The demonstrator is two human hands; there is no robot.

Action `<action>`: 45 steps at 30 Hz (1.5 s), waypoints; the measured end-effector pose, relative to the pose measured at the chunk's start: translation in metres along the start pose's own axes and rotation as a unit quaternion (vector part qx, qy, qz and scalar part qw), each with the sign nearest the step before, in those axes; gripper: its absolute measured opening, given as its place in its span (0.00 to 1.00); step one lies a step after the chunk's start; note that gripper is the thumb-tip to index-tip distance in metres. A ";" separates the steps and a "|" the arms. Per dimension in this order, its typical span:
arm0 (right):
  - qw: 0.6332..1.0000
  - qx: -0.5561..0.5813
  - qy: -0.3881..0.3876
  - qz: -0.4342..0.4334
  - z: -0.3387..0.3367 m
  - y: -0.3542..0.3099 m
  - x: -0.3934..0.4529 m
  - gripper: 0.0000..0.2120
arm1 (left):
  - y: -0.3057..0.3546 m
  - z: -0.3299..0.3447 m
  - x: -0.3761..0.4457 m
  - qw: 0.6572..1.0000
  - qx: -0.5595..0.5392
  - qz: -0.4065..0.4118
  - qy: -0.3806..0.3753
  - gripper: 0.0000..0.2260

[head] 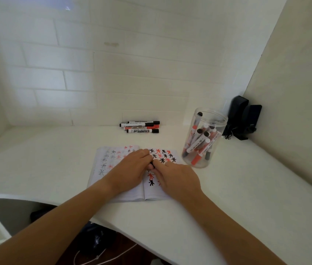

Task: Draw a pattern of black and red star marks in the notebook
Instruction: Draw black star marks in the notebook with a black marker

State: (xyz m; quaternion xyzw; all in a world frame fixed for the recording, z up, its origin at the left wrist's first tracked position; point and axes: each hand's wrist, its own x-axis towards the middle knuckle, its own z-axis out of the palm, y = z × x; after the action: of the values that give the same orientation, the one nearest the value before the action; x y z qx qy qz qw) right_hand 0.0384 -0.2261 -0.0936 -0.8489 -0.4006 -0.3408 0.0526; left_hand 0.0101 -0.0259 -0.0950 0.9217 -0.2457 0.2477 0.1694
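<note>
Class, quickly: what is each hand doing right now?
Left hand: fingers curled round a black marker over the notebook.
Right hand: pinching the same marker.

One marker (143, 131) in the loose group lying at twelve o'clock from the notebook (132, 196) is showing the words "WHITEBOARD MARKER", printed upside down from this view. The other markers there, and those inside the clear jar (203, 138) at two o'clock, are carrying print too small to read.

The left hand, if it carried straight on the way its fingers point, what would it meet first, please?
Probably the right hand: the left hand points up and to the right, and their fingertips already meet over the notebook, around a small black thing. Depth is unclear.
</note>
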 end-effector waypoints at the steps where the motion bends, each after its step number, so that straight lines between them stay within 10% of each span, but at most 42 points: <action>1: 1.000 -0.005 0.000 0.004 0.000 0.003 0.000 0.12 | -0.001 0.000 0.000 1.000 -0.003 -0.007 0.005 0.13; 6: 0.998 0.010 -0.004 0.068 -0.011 0.014 -0.007 0.15 | -0.002 0.000 0.000 0.998 -0.042 -0.034 0.030 0.13; 13: 0.898 0.376 0.027 0.226 -0.039 0.027 -0.009 0.14 | -0.011 0.011 -0.001 0.991 -0.031 -0.128 -0.012 0.09; 19: 0.685 0.648 0.021 0.332 -0.051 0.029 -0.002 0.20 | -0.014 0.012 0.001 0.984 -0.057 -0.160 -0.047 0.07; 23: 0.695 0.637 0.005 0.334 -0.045 0.022 -0.006 0.04 | -0.013 0.013 0.001 0.983 -0.061 -0.167 -0.046 0.08; 26: 0.685 0.623 -0.041 0.375 -0.035 0.017 -0.010 0.16 | -0.014 0.012 0.002 0.984 -0.047 -0.163 -0.053 0.09; 30: 0.667 0.631 -0.072 0.390 -0.040 0.021 -0.009 0.06 | -0.013 0.011 0.002 0.983 -0.029 -0.165 -0.076 0.10; 35: 0.709 0.554 -0.040 0.433 -0.033 0.029 -0.016 0.15 | -0.013 0.009 0.001 0.977 0.004 -0.175 -0.118 0.29; 45: 0.771 0.489 -0.032 0.406 -0.032 0.023 -0.019 0.13 | -0.014 0.009 0.002 0.973 0.004 -0.187 -0.132 0.29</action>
State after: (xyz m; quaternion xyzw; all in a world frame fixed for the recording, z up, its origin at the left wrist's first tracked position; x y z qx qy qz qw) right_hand 0.0289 -0.2653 -0.0769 -0.8024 -0.1330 -0.0186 0.5814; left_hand 0.0228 -0.0193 -0.1041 0.9765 -0.0879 0.0885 0.1756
